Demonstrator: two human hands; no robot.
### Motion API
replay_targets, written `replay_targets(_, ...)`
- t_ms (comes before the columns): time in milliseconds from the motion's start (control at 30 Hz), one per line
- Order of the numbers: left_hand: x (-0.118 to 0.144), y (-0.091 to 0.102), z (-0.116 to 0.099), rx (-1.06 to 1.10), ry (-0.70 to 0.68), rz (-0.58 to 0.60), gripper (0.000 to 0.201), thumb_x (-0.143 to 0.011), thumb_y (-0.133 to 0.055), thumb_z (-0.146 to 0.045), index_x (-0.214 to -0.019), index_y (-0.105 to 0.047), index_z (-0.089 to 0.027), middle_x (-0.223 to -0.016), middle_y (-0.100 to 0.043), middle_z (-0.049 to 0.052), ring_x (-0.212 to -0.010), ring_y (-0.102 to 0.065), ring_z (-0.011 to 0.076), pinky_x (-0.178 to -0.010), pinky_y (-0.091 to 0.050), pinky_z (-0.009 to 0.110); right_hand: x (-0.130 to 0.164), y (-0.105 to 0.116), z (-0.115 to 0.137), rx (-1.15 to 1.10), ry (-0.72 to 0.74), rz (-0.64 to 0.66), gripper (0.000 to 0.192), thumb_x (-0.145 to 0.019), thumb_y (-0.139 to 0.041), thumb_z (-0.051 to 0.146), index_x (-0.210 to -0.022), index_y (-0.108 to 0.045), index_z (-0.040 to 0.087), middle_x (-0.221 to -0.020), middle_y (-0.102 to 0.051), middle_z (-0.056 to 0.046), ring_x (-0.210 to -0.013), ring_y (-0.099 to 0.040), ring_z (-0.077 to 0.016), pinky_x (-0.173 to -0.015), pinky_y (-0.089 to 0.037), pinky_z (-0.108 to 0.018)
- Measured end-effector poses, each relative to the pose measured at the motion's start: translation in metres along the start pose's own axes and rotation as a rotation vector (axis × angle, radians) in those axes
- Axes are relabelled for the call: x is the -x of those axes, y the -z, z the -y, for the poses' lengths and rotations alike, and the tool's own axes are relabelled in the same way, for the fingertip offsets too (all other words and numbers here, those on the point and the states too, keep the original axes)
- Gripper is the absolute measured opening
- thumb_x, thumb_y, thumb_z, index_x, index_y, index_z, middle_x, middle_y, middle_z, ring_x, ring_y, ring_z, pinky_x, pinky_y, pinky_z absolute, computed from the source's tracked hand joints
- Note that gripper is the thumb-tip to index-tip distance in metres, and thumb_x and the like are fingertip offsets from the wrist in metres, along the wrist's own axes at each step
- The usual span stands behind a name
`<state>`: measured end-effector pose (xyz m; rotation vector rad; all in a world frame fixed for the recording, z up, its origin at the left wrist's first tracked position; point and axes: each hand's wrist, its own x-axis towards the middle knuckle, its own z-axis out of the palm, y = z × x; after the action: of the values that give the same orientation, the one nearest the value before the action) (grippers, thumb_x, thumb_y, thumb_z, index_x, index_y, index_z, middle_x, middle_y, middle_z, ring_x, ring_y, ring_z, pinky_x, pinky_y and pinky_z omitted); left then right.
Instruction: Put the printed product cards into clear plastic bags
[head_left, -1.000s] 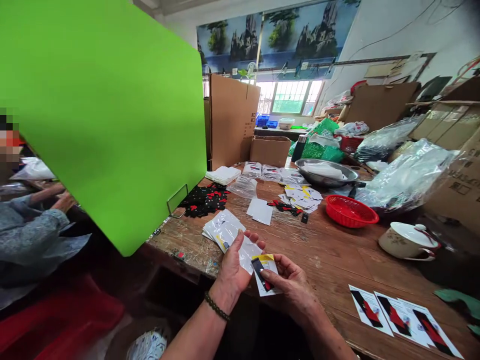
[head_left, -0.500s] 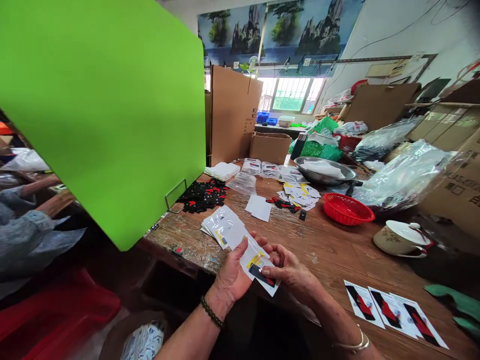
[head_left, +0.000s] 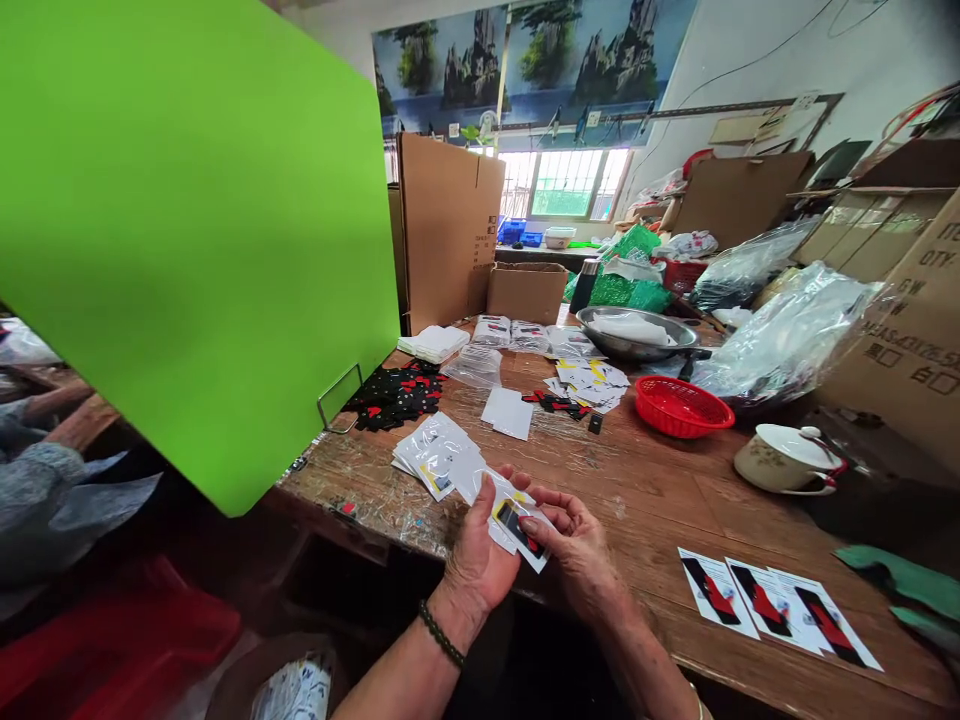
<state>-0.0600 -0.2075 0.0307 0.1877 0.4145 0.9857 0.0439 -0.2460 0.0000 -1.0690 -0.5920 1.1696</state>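
- While it is held above the near edge of the wooden table, the small printed card in a clear sleeve sits between both hands.
- The left hand grips the card from the left side, thumb on top, fingers closed behind it.
- The right hand pinches its right edge with curled fingertips.
- Just beyond the hands lies a pile of clear sleeves.
- To the right, three printed cards lie in a row on the table.
- Further away stand a red basket, a lidded cup and a metal bowl.
- A green board stands on the left.
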Motion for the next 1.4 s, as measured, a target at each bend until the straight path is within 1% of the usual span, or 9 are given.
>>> replay_targets(100,-0.001,-0.001,0.002,-0.033,0.015,-0.041,0.030,-0.083,-0.068,-0.037,-0.104,-0.062,-0.016,-0.091,-0.070,0.007,-0.089,-0.069,0.0231,-0.091,-0.050,0.043,0.003,-0.001,0.002,0.030,-0.025,0.047,0.069,-0.046,-0.096,0.038,-0.098,-0.056,0.019,-0.066,-0.069,0.001,-0.053,-0.061,-0.0171,-0.053,-0.048,-0.027)
replay_targets(300,0.002,0.001,0.005,-0.083,0.013,-0.020,0.035,-0.082,-0.069,-0.040,-0.105,-0.063,-0.014,-0.095,-0.071,0.010,-0.087,-0.069,0.0232,-0.088,-0.051,0.041,0.001,0.007,0.011,0.000,-0.085,0.152,0.067,-0.047,-0.096,0.034,-0.098,-0.056,0.019,-0.059,-0.064,0.004,-0.049,-0.058,-0.0145,-0.052,-0.046,-0.026)
replay_targets(500,0.001,0.001,0.016,-0.066,0.049,-0.023,0.030,-0.085,-0.066,-0.036,-0.104,-0.064,-0.014,-0.100,-0.070,0.010,-0.096,-0.067,0.0228,-0.093,-0.049,0.038,-0.001,0.008,0.005,0.046,0.026,0.037,0.064,-0.051,-0.094,0.037,-0.099,-0.055,0.019,-0.064,-0.066,0.002,-0.056,-0.061,-0.0171,-0.056,-0.048,-0.028)
replay_targets(633,-0.004,-0.002,0.012,-0.025,0.023,-0.083,0.027,-0.088,-0.060,-0.038,-0.102,-0.063,-0.014,-0.094,-0.070,0.009,-0.089,-0.068,0.0216,-0.087,-0.052,0.038,0.005,0.009,0.001,0.066,-0.030,0.052,0.068,-0.057,-0.091,0.042,-0.107,-0.052,0.019,-0.077,-0.072,-0.003,-0.059,-0.062,-0.0170,-0.056,-0.048,-0.027)
replay_targets(733,-0.004,-0.001,0.014,-0.040,0.008,-0.076,0.027,-0.088,-0.061,-0.037,-0.101,-0.064,-0.013,-0.095,-0.070,0.009,-0.089,-0.068,0.0213,-0.087,-0.052,0.037,0.007,0.011,0.002,0.096,-0.053,0.021,0.068,-0.052,-0.092,0.042,-0.103,-0.053,0.018,-0.064,-0.068,0.000,-0.047,-0.054,-0.0130,-0.045,-0.040,-0.023)
replay_targets(933,0.001,0.004,0.025,-0.080,0.037,-0.022,0.032,-0.082,-0.069,-0.038,-0.101,-0.064,-0.013,-0.093,-0.070,0.010,-0.088,-0.068,0.0231,-0.087,-0.052,0.039,0.001,0.010,0.005,0.069,-0.018,0.033,0.062,-0.048,-0.094,0.038,-0.093,-0.056,0.018,-0.056,-0.061,0.004,-0.042,-0.048,-0.0103,-0.039,-0.034,-0.020)
replay_targets(1133,-0.002,0.003,0.023,-0.097,0.043,-0.026,0.028,-0.085,-0.066,-0.037,-0.096,-0.067,-0.012,-0.092,-0.071,0.011,-0.093,-0.067,0.0229,-0.090,-0.051,0.038,-0.001,0.008,0.001,0.047,0.034,-0.014,0.063,-0.050,-0.094,0.039,-0.097,-0.057,0.021,-0.074,-0.069,-0.001,-0.052,-0.057,-0.0145,-0.045,-0.040,-0.023)
replay_targets(1233,-0.004,0.004,0.019,-0.068,0.009,-0.012,0.029,-0.085,-0.065,-0.039,-0.097,-0.069,-0.013,-0.096,-0.071,0.010,-0.090,-0.067,0.0210,-0.086,-0.052,0.036,0.004,0.007,0.004,0.081,0.000,0.019,0.063,-0.054,-0.091,0.046,-0.102,-0.059,0.020,-0.063,-0.065,0.002,-0.046,-0.050,-0.0112,-0.043,-0.035,-0.021)
replay_targets(1400,-0.003,0.007,0.023,-0.125,0.059,-0.038,0.033,-0.085,-0.065,-0.038,-0.098,-0.072,-0.008,-0.086,-0.071,0.010,-0.079,-0.065,0.0179,-0.078,-0.051,0.030,0.008,0.009,0.008,0.085,-0.111,0.075,0.053,-0.053,-0.087,0.059,-0.073,-0.065,0.015,-0.049,-0.051,0.005,-0.039,-0.034,-0.0051,-0.039,-0.021,-0.019)
